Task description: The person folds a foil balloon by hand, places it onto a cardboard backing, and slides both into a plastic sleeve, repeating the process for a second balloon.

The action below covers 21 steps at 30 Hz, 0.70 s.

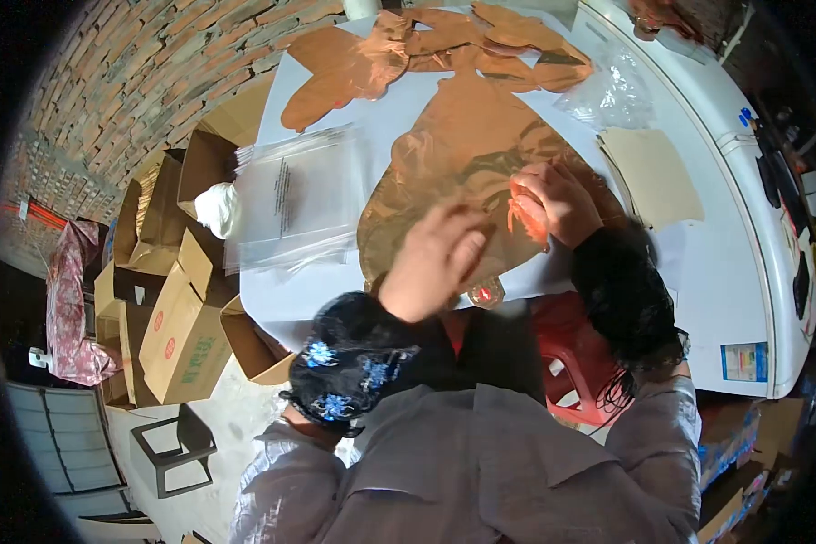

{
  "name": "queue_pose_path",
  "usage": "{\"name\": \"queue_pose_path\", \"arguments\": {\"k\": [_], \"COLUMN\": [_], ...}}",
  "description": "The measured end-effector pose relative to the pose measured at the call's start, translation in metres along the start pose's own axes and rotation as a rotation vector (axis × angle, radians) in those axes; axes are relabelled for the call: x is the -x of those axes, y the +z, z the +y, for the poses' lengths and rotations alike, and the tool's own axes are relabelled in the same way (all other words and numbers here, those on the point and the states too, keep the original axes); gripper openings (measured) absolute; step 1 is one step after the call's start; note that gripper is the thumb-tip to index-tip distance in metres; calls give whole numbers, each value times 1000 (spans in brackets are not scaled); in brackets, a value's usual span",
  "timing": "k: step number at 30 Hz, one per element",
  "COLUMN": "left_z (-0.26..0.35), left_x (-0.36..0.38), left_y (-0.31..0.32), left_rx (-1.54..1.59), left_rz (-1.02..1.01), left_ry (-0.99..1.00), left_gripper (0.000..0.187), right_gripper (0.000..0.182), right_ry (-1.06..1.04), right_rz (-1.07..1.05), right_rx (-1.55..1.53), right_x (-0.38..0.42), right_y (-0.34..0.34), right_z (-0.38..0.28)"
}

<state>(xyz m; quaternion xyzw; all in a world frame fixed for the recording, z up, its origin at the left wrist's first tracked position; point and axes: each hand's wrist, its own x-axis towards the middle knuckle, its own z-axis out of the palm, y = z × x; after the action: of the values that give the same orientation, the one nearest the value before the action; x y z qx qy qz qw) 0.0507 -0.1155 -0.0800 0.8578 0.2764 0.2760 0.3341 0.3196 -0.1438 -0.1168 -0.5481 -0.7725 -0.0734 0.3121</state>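
Observation:
A large, flat copper-coloured foil piece [462, 136] lies on the white table [390, 109] in front of me. My left hand [433, 258] is over its lower left part, blurred, with its fingers apart and nothing in them. At the foil's right side my right hand [558, 201] is closed around a crumpled orange piece [527, 216], which hangs below the fingers. A small round tab with a red mark [486, 293] sticks out at the foil's bottom edge, near the table's front edge.
More copper foil shapes [335, 68] lie at the table's back. Clear plastic bags [299, 195] are stacked at the left, beside a white bundle [218, 210] and cardboard boxes [183, 335]. Beige sheets [653, 177] and clear plastic [616, 91] lie right. A red stool [576, 358] stands below.

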Motion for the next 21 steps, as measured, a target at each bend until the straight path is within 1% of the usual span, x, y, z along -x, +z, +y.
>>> {"name": "queue_pose_path", "arguments": {"k": [1, 2, 3, 4, 5, 6, 7, 8, 11, 14, 15, 17, 20, 21], "left_z": [2, -11, -21, -27, -48, -64, -81, -85, -91, -107, -108, -108, -105, -106], "left_x": [-3, -8, -17, -25, -38, -48, -59, -68, -85, -103, -105, -102, -105, -106], "left_y": [-15, -24, -34, -43, -42, -41, -37, -35, -24, -17, -14, -7, -4, -3], "left_rx": [-46, -90, -129, -270, -313, -355, -466, -575, -769, -718, -721, -728, -783, -781], "left_rz": [41, 100, 125, 90, 121, 143, 144, 143, 75, 13, 27, 56, -41, -42], "left_ry": [-37, -26, -56, -23, -94, -59, -54, -46, -113, -152, -134, -103, -93, -85], "left_gripper": [31, 31, 33, 35, 36, 38, 43, 48, 56, 59, 61, 64, 70, 71], "right_gripper": [27, 27, 27, 27, 27, 27, 27, 27, 28, 28, 31, 34, 39, 41], "right_ry": [4, 3, 4, 5, 3, 2, 1, 15, 43, 95, 132, 100, 107, 118], "right_rz": [-5, -1, 1, 6, 12, 19, 27, 38, 68, 117, 120, 147, 155, 153], "right_rx": [9, 3, 0, 0, 9, 20, 31, 25, 45, 97, 99, 140, 186, 200], "right_x": [-1, -1, 0, 1, 2, 2, 2, 2, 4, 5, 5, 6, 9, 10], "right_y": [0, 1, 2, 2, 1, 0, 0, 1, 5, 3, 3, 4, 3, 3], "right_z": [0, 1, 2, 3, 3, 0, -2, -2, -6, -18, -20, -17, -21, -23]}}
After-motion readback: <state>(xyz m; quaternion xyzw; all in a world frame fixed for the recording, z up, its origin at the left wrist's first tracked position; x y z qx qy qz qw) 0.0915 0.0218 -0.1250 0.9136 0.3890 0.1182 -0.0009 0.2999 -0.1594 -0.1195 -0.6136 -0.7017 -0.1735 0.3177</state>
